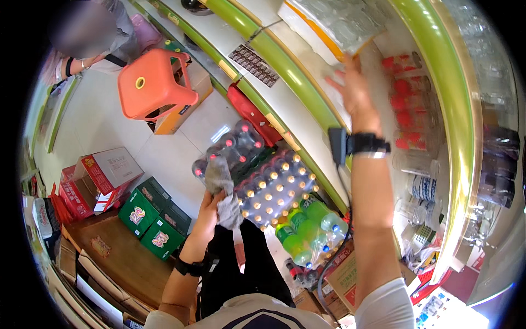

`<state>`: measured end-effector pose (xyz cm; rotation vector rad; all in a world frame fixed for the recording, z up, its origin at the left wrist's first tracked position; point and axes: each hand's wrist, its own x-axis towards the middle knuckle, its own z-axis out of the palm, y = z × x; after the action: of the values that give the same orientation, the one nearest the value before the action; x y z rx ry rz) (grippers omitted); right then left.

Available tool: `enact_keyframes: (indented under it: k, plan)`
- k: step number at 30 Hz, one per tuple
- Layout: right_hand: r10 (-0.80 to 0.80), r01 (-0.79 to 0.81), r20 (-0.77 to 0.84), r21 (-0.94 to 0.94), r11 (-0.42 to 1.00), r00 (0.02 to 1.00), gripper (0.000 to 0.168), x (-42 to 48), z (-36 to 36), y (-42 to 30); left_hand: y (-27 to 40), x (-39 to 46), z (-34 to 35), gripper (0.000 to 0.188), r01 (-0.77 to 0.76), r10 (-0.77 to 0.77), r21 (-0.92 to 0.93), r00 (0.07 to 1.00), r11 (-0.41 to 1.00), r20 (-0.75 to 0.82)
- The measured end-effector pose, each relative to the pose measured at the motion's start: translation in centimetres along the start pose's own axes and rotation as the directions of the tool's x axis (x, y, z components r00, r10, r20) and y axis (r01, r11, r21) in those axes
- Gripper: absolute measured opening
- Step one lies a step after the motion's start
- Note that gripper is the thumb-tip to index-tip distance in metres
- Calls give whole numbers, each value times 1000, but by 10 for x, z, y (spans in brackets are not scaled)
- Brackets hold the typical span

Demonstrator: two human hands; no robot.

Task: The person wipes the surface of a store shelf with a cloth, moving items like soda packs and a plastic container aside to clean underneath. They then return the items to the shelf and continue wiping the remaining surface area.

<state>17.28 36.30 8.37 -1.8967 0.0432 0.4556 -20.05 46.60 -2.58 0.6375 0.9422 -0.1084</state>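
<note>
My left hand (212, 209) grips a crumpled grey cloth (224, 197), which hangs over the packs of bottles in front of my body. Reaching out over a green-edged shelf, my right hand (355, 88) has its fingers apart, beside the lower corner of a plastic-wrapped pack of clear glassware (349, 24) with an orange and white carton edge. Motion blur hides whether the fingertips touch that pack. Glasses with red patterns (411, 111) lie in a row on the shelf, right of this hand.
Shrink-wrapped bottles (279, 189), green soft-drink bottles (310, 226) and dark bottles with red caps (234, 148) stand on the floor. An orange plastic stool (152, 86) rests on a carton, near another person (119, 37). Green boxes (154, 218) and an open red carton (98, 177) are at left.
</note>
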Motion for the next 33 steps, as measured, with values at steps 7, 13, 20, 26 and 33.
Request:
enact_keyframes:
  k: [7,13,20,26,33]
  plan:
    - [-323,400,430,-101,911,843,78,-174,-26,61,54,-4,133,49,-475,199,306,751,825,629]
    - [-336,327,-259,-79,942,905,60,-126,-87,11,105,88,193,43,-898,747,433,231,-83,623]
    - [-497,300,116,-903,308,860,58,5,-70,79,141,175,216,48,-544,760,640,6,-543,650]
    - [-533,267,118,-940,211,838,48,133,-89,63,140,184,214,52,-544,718,630,70,-555,693]
    - [-418,148,78,-979,138,905,47,219,-82,12,144,186,204,53,-521,743,678,120,-518,659]
